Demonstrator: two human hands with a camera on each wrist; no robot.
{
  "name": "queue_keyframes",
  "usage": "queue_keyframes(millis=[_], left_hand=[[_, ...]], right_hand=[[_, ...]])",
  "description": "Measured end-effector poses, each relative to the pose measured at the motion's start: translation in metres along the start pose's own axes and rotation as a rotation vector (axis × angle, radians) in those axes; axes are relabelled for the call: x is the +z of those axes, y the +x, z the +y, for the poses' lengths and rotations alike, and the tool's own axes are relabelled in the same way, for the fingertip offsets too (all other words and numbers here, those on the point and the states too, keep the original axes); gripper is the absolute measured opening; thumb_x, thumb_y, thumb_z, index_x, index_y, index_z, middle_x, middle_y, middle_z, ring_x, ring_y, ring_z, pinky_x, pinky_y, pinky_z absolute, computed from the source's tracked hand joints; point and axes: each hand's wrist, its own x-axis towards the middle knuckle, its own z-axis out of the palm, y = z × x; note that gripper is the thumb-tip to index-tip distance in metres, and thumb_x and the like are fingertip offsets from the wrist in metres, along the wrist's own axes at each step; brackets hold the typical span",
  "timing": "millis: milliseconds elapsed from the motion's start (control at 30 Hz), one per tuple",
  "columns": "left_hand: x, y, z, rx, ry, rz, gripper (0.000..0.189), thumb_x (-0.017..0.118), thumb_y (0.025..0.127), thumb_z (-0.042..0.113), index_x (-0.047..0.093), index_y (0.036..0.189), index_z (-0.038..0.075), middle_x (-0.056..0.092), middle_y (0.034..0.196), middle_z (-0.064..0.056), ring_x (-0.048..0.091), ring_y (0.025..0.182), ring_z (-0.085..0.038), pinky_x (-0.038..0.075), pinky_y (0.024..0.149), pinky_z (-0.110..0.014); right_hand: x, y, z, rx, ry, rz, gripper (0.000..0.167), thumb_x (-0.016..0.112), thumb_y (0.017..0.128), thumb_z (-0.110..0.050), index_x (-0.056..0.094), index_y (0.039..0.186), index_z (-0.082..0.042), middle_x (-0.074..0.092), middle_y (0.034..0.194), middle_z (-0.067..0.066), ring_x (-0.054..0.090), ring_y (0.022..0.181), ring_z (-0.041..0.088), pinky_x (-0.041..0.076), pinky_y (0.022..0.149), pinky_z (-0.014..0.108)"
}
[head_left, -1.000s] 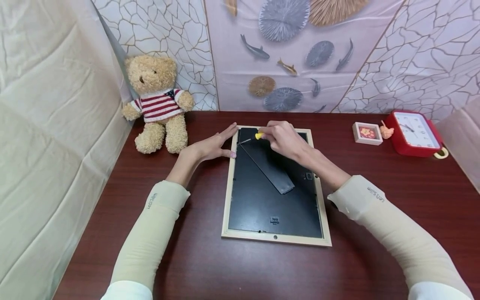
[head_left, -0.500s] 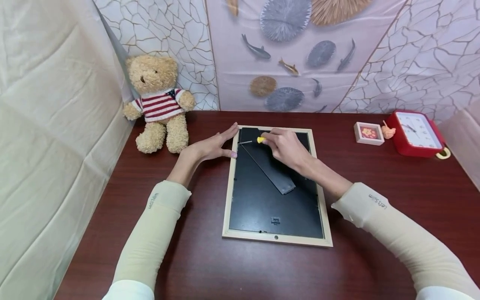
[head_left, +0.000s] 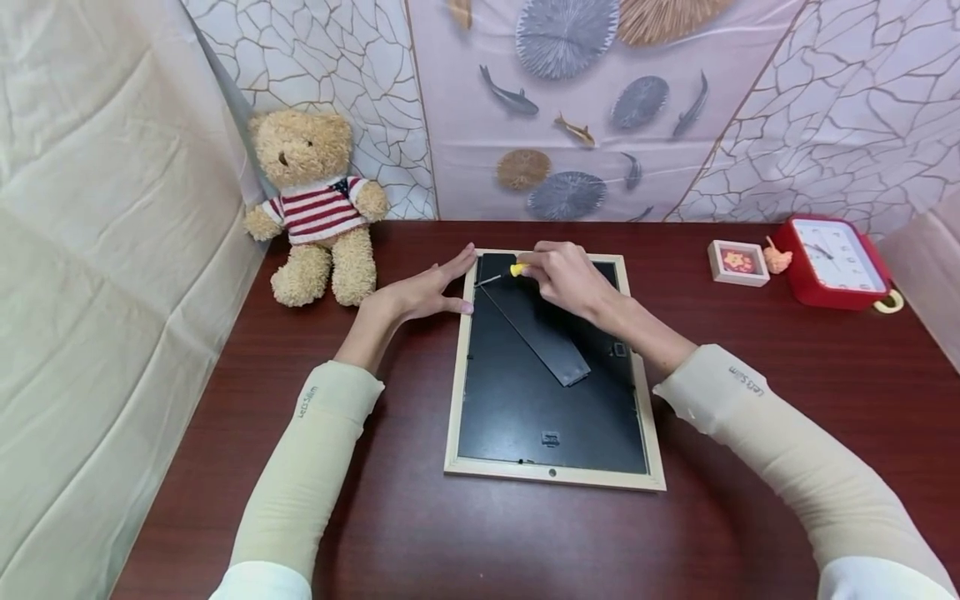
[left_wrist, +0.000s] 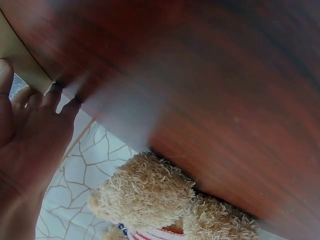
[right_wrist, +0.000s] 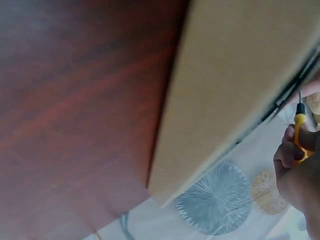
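A picture frame (head_left: 553, 477) with a pale wood border lies back side up on the table, its black backing board (head_left: 517, 417) showing. A black stand leg (head_left: 551, 350) runs slantwise across that board. My right hand (head_left: 573, 279) grips the yellow handle of a screwdriver (right_wrist: 300, 120); in the head view its thin metal shaft points left, with the tip at the inner edge of the border near the upper left corner. My left hand (head_left: 420, 293) has its fingers spread, with thumb and fingertips against the left border, either side of the tip.
A teddy bear (head_left: 315, 208) in a striped shirt sits at the back left against the wall cloth. At the back right stand a small pink-and-white box frame (head_left: 738, 263), a little orange figure (head_left: 777, 257) and a red clock (head_left: 836, 262).
My right hand dips slightly toward me half a second ago, then is back up, changing the screwdriver's slant. The tip stays at the left border. My left hand and the picture frame hold still.
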Motion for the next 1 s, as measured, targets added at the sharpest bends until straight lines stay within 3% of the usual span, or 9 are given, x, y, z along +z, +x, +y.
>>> queue_keyframes(millis=[67, 167, 467, 733, 833, 1000], left_hand=[[0.0, 0.002, -0.002, 0.005, 0.005, 0.003, 0.103, 0.072, 0.107, 0.041, 0.001, 0.178, 0.016, -0.015, 0.185, -0.002, -0.008, 0.172, -0.025, -0.009, 0.138, -0.048], [0.001, -0.003, 0.008, -0.012, 0.007, 0.005, 0.101, 0.071, 0.108, 0.036, 0.001, 0.178, 0.016, -0.015, 0.185, -0.001, -0.008, 0.172, -0.027, -0.01, 0.138, -0.05], [0.006, 0.016, -0.03, 0.001, -0.021, 0.028, 0.105, 0.076, 0.104, 0.041, 0.005, 0.178, 0.024, -0.013, 0.185, 0.009, -0.006, 0.172, -0.02, -0.011, 0.138, -0.048], [0.005, 0.016, -0.03, -0.007, -0.001, 0.025, 0.103, 0.074, 0.105, 0.043, 0.003, 0.178, 0.025, -0.016, 0.184, 0.009, -0.009, 0.171, -0.017, -0.013, 0.137, -0.048], [0.004, 0.023, -0.039, -0.02, 0.031, 0.01, 0.102, 0.072, 0.106, 0.044, 0.001, 0.178, 0.026, -0.019, 0.183, 0.011, -0.009, 0.171, -0.015, -0.015, 0.136, -0.049], [0.0, 0.022, -0.026, -0.076, 0.196, -0.034, 0.101, 0.066, 0.109, 0.049, -0.002, 0.178, 0.021, -0.02, 0.184, 0.004, -0.011, 0.171, -0.019, -0.016, 0.135, -0.055]], right_hand=[[-0.004, 0.005, -0.001, -0.014, -0.013, -0.02, 0.02, 0.068, 0.102, 0.007, 0.08, 0.117, 0.011, 0.075, 0.094, 0.023, 0.074, 0.077, 0.034, 0.064, 0.074, 0.05], [-0.01, 0.013, -0.004, -0.03, -0.025, -0.069, 0.02, 0.067, 0.102, 0.007, 0.08, 0.116, 0.011, 0.075, 0.094, 0.023, 0.073, 0.076, 0.033, 0.063, 0.072, 0.048], [-0.024, 0.034, -0.018, -0.077, -0.105, -0.175, 0.018, 0.065, 0.102, 0.005, 0.081, 0.11, 0.009, 0.075, 0.093, 0.022, 0.074, 0.08, 0.034, 0.063, 0.073, 0.049], [-0.032, 0.058, -0.031, -0.112, -0.175, -0.27, 0.019, 0.063, 0.099, 0.01, 0.082, 0.098, 0.007, 0.077, 0.094, 0.022, 0.077, 0.085, 0.037, 0.065, 0.074, 0.049], [-0.034, 0.066, -0.035, -0.108, -0.175, -0.312, 0.021, 0.061, 0.097, 0.012, 0.081, 0.095, 0.006, 0.08, 0.096, 0.021, 0.077, 0.082, 0.035, 0.064, 0.071, 0.046], [-0.036, 0.079, -0.043, -0.09, -0.193, -0.368, 0.026, 0.06, 0.095, 0.014, 0.078, 0.08, 0.003, 0.081, 0.09, 0.018, 0.075, 0.074, 0.031, 0.06, 0.066, 0.042]])
